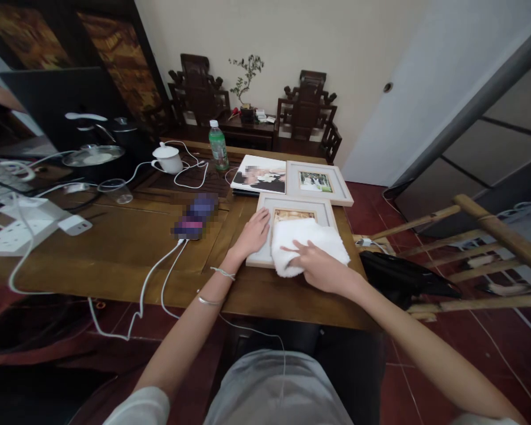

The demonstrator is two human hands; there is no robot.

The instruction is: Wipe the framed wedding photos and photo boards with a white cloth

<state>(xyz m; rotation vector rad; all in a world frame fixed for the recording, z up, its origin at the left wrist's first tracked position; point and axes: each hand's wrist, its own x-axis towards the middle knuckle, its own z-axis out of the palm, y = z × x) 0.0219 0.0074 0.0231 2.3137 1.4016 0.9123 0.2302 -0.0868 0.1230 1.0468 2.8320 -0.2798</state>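
A pale picture frame (pixel 287 205) lies flat near the right end of the wooden table (pixel 115 254). My left hand (pixel 252 234) rests flat on its left border, fingers stretched out. A white folded cloth (pixel 307 239) covers the frame's lower part. My right hand (pixel 321 265) lies on the cloth's near edge, fingers extended and pressing it down. Just beyond stands a second pale frame (pixel 318 183) with a small photo. Left of that frame lies a large photo print (pixel 260 175).
A phone (pixel 194 217) with white cables sits left of my left hand. Farther off are a green bottle (pixel 218 146), a white lidded cup (pixel 167 158), a clear plastic cup (pixel 115 190) and power strips (pixel 17 227). A bamboo chair (pixel 478 248) stands at the right.
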